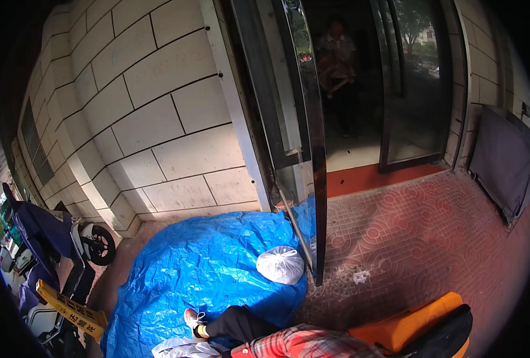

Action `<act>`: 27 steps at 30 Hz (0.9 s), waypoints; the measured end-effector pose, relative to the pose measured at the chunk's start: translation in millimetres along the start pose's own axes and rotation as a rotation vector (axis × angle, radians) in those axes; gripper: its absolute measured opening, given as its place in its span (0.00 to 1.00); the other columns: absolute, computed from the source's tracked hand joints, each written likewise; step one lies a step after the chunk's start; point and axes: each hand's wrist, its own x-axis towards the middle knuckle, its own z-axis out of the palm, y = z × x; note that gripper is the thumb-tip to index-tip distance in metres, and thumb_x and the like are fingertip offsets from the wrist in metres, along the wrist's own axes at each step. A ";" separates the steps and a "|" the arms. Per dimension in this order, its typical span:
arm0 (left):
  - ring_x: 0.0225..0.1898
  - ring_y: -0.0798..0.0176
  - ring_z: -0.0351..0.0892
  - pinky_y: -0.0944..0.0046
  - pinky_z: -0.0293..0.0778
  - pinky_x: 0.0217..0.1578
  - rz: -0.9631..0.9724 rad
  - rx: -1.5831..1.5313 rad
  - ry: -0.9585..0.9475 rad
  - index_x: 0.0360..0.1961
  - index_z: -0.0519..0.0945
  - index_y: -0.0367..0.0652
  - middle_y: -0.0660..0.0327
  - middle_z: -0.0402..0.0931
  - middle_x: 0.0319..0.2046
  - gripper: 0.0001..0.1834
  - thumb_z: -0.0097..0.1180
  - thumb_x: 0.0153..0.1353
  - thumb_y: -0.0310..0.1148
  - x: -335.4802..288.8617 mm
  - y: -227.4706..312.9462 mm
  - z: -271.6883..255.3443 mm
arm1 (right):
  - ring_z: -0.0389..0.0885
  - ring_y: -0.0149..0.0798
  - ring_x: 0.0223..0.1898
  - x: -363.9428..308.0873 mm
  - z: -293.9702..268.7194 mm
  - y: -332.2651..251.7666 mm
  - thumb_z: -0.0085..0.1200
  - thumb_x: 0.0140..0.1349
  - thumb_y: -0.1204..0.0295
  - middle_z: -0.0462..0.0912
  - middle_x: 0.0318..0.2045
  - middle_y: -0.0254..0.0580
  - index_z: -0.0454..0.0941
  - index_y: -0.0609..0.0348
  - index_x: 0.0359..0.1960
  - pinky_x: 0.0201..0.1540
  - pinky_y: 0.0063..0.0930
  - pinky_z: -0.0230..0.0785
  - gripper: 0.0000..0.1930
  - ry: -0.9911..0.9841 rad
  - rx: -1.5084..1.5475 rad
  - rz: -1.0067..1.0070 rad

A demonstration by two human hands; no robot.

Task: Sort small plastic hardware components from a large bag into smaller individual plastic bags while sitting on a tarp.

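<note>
Neither my left hand nor my right hand shows in the head view. At the lower edge lies red plaid cloth (303,343) of a garment, next to a bent leg in black trousers (241,324). The leg ends in a light sneaker (192,318) resting on a blue tarp (187,259). Beside the shoe, crumpled white material (184,348), perhaps a bag, is cut off by the lower edge. Farther up the tarp sits a full, knotted white plastic bag (281,265), close to a thin pole (296,230) that leans by the door.
A glass door leaf (312,137) stands swung out beside the tarp. Inside the dark doorway is another person (336,59). Parked scooters (77,250) and a yellow sign board (72,308) are at left. An orange-and-black object (414,325) lies lower right; a dark covered panel (502,162) leans far right.
</note>
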 end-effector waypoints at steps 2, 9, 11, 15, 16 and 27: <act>0.19 0.77 0.64 0.79 0.60 0.16 0.009 0.005 0.003 0.38 0.72 0.38 0.67 0.70 0.22 0.08 0.52 0.58 0.29 -0.6 -1.1 1.5 | 0.65 0.36 0.12 -1.8 -10.9 -3.2 0.49 0.49 0.73 0.70 0.15 0.39 0.70 0.62 0.26 0.15 0.29 0.59 0.06 -0.016 0.026 0.016; 0.18 0.77 0.64 0.79 0.60 0.16 0.023 0.004 0.011 0.38 0.72 0.38 0.67 0.70 0.21 0.08 0.52 0.58 0.29 5.8 -10.0 1.9 | 0.66 0.35 0.13 -10.7 -46.3 -8.0 0.49 0.50 0.72 0.70 0.17 0.39 0.69 0.62 0.28 0.15 0.28 0.60 0.06 -0.086 0.107 0.091; 0.18 0.77 0.63 0.79 0.59 0.15 0.028 0.003 0.011 0.37 0.72 0.38 0.67 0.70 0.21 0.08 0.52 0.58 0.29 9.2 -11.4 0.9 | 0.66 0.35 0.13 -10.9 -55.0 -9.1 0.49 0.51 0.72 0.70 0.17 0.39 0.69 0.62 0.28 0.15 0.27 0.60 0.07 -0.106 0.128 0.112; 0.18 0.77 0.63 0.79 0.59 0.15 0.036 0.001 0.004 0.37 0.72 0.38 0.67 0.70 0.21 0.08 0.52 0.58 0.29 16.7 -15.3 6.0 | 0.67 0.34 0.13 -12.6 -78.5 -7.2 0.48 0.51 0.71 0.71 0.17 0.39 0.69 0.62 0.29 0.15 0.26 0.60 0.07 -0.141 0.161 0.157; 0.18 0.77 0.63 0.79 0.59 0.15 0.039 0.003 0.006 0.37 0.72 0.38 0.67 0.70 0.21 0.08 0.52 0.58 0.29 17.3 -14.8 5.5 | 0.67 0.34 0.14 -12.4 -81.4 -8.1 0.48 0.52 0.71 0.71 0.18 0.39 0.69 0.62 0.30 0.15 0.26 0.60 0.07 -0.148 0.174 0.167; 0.17 0.77 0.62 0.79 0.58 0.14 0.072 0.016 0.054 0.37 0.72 0.37 0.67 0.69 0.20 0.08 0.52 0.58 0.29 18.5 -13.0 -4.8 | 0.68 0.32 0.15 -8.8 -98.4 -16.9 0.48 0.54 0.70 0.71 0.19 0.39 0.68 0.62 0.33 0.16 0.24 0.61 0.09 -0.251 0.333 0.291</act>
